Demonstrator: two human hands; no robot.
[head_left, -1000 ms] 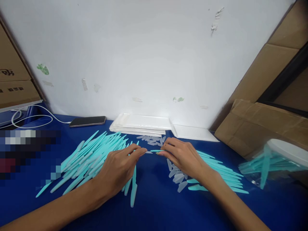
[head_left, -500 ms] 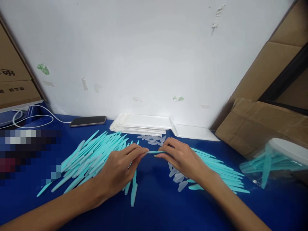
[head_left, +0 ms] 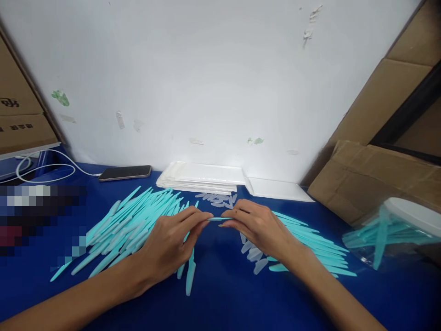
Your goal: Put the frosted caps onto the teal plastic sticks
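Between my two hands a thin turquoise eyebrow razor (head_left: 216, 219) is held level, mostly hidden by the fingers. My left hand (head_left: 175, 236) pinches its left end between thumb and fingertips. On the other end, my right hand (head_left: 257, 225) is closed in a pinch. Under and left of my left hand lies a large pile of turquoise eyebrow razors (head_left: 120, 230), many with pale covers. One razor (head_left: 190, 276) points toward me below that hand. Frosted clear caps (head_left: 255, 254) lie beside my right hand, next to a fanned row of razors (head_left: 324, 250).
More clear caps (head_left: 217, 199) lie before a stack of flat white packets (head_left: 203, 177) at the wall. A phone (head_left: 124, 173) with a white cable is at back left. A clear jar (head_left: 396, 234) of turquoise razors lies at right by cardboard (head_left: 386, 184).
My right fingers have closed in and shifted slightly left along the razor, narrowing the gap to my left fingertips. My left hand is nearly still.
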